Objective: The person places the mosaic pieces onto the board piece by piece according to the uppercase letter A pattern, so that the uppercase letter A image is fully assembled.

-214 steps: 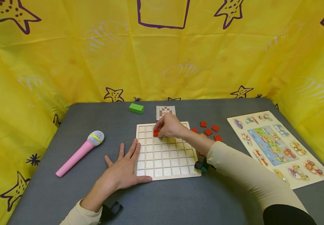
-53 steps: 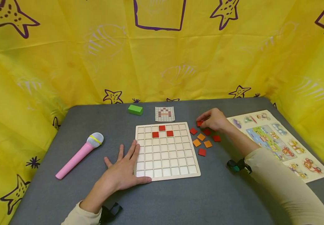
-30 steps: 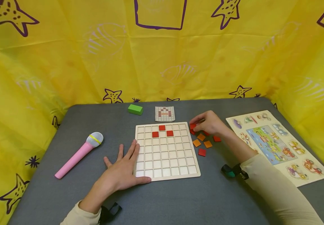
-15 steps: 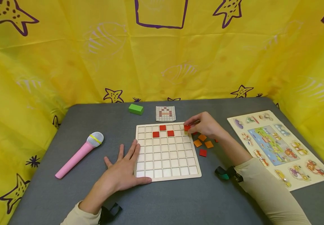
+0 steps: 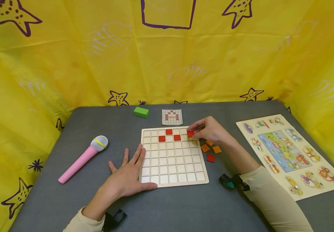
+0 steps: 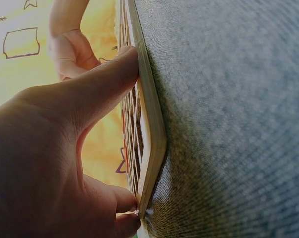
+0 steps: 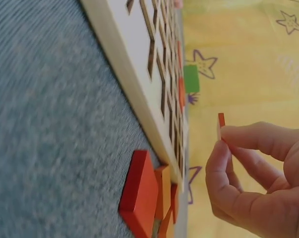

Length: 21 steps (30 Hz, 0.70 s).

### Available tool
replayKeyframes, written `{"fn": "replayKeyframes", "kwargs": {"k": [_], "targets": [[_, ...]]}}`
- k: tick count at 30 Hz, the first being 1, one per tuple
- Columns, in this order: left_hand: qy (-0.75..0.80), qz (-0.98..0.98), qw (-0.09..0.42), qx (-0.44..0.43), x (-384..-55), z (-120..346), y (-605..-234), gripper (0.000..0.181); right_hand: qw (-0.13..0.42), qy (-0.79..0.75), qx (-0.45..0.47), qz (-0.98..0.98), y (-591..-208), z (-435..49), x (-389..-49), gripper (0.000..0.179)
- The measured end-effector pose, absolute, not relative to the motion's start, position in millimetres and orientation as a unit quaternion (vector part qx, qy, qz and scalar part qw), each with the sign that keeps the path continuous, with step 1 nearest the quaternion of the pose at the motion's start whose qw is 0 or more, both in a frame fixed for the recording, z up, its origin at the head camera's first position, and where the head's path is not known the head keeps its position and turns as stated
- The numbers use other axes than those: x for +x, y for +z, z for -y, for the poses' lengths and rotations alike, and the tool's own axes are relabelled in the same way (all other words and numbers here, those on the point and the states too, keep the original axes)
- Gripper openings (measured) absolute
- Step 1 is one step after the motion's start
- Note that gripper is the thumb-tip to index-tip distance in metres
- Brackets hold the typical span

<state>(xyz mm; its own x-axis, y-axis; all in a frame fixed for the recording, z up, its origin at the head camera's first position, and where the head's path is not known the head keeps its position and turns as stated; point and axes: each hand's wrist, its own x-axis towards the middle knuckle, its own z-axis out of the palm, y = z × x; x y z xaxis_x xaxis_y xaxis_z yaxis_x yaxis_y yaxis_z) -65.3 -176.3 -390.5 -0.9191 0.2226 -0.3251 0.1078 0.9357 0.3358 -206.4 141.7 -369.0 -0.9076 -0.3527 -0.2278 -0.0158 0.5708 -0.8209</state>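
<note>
A wooden grid board [image 5: 172, 185] lies on the table with three red tiles, one [image 5: 169, 131] in the far row and two [image 5: 162, 138] in the row below. My left hand [image 5: 127, 177] rests at its near left corner, fingers spread straight along the left edge and thumb on the front edge. Between thumb and fingertips my right hand [image 5: 211, 130] pinches a red square tile [image 5: 190, 133] over the board's far right part. In the right wrist view that tile [image 7: 220, 126] is held up off the board. Orange tiles [image 5: 217, 149] and a red tile [image 5: 210, 158] lie right of the board.
Behind the board lies a small printed pattern card [image 5: 171, 117], with a green block [image 5: 141, 112] to its left. A pink toy microphone [image 5: 80, 162] lies at the left. On the right is a wooden picture puzzle [image 5: 288, 154]. Yellow cloth [image 5: 167, 64] surrounds the table.
Two more red tiles have come onto the board since the earliest frame. The right hand has picked up another from the pile and carried it left over the board. The left hand stays put.
</note>
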Motion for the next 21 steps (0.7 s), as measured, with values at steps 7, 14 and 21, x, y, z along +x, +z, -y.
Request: {"fn": "replayKeyframes", "kwargs": {"k": [7,14,21], "targets": [[0.155,-0.967,0.186,0.084,-65.5,176.1,-391.3,0.132,0.190,-0.456,-0.110,-0.863,-368.0,-139.8,-203.0,0.028],[0.156,-0.967,0.187,0.081,-66.4,177.0,-391.4,0.132,0.202,-0.463,-0.138,-0.852,-370.2,-135.0,-203.0,0.030],[0.154,-0.968,0.182,0.083,-66.8,178.2,-391.2,0.132,0.216,-0.465,-0.142,-0.847,-374.2,-132.5,-202.8,0.031]]}}
